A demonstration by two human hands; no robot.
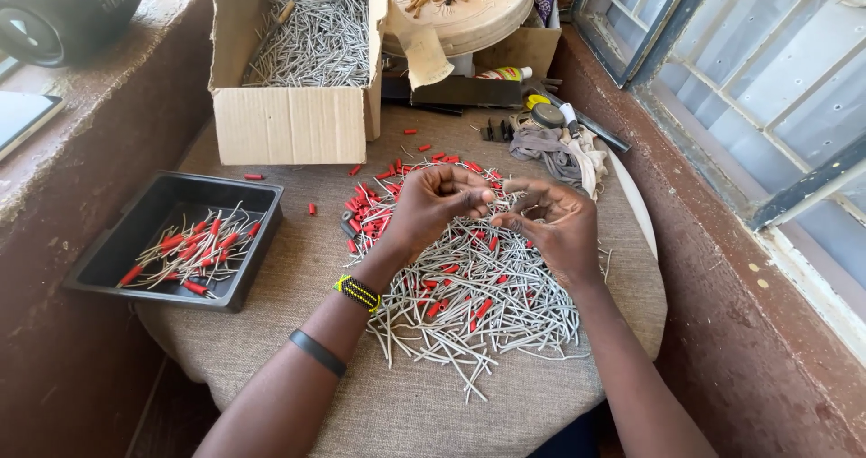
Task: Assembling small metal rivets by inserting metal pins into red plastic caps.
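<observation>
A heap of thin grey wire pieces mixed with small red sleeves lies on a round cloth-covered table. My left hand and my right hand hover over the heap, fingertips meeting at about the middle. Both pinch a thin grey wire piece between them; whether a red sleeve is on it I cannot tell. A black tray at the left holds several wires with red sleeves on them.
A cardboard box full of grey wires stands at the back. Behind it sit a round beige lid with brown bits, a grey rag and small tools. A brown wall ledge runs left; a barred window right.
</observation>
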